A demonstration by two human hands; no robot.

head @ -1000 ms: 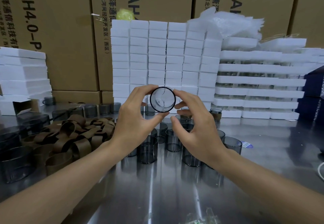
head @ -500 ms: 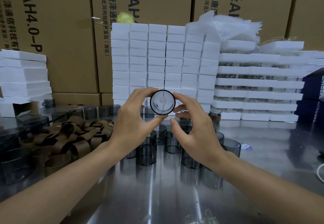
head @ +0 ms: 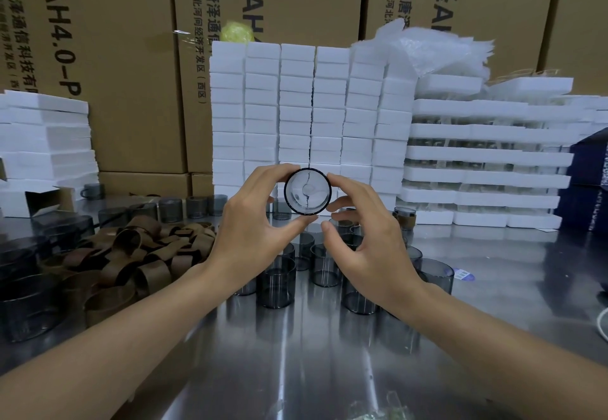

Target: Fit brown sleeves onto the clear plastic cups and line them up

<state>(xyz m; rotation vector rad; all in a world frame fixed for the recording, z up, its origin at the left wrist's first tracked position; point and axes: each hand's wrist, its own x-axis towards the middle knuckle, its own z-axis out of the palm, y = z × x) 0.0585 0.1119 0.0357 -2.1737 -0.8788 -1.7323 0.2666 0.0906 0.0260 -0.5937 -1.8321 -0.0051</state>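
Note:
A clear smoky plastic cup is held up in front of me, its round end facing the camera. My left hand grips it from the left with fingers over the top and thumb beneath. My right hand curls round its right side, fingertips at the rim. No sleeve shows on this cup. Several bare cups stand on the steel table below my hands. A heap of brown sleeves lies to the left. One sleeved cup stands behind my right hand.
Stacks of white foam blocks and foam trays line the back of the table, with cardboard cartons behind. More dark cups crowd the left edge. A dark blue box stands at the right.
Both hands keep hold of the cup at the same height; the view shifted slightly and the cup turned a little between the fingers.

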